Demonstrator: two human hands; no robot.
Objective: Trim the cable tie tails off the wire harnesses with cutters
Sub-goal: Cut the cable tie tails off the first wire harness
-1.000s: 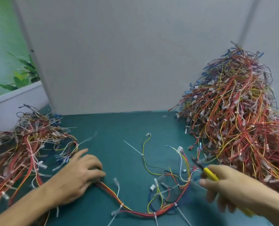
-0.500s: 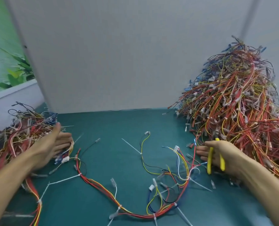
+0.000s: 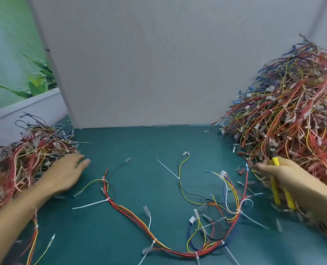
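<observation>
Multicoloured wire harness [image 3: 132,212] with untrimmed white cable tie tails [image 3: 90,204] lies on teal mat [image 3: 139,142] between hands, left hand [image 3: 67,175] flat, released, beside low wire pile [image 3: 30,155], right hand [image 3: 279,173] grasping yellow-handled cutters [image 3: 275,188], fingers [image 3: 260,166] stretched toward tall wire pile [image 3: 292,111], probably for the next harness.

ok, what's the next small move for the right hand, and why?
Probably swing the right hand with the cutters over to the loose harness on the mat and snip the nearest white tie tail. Several tails stick out untrimmed, and the cutters sit at the edge of the right pile.
</observation>
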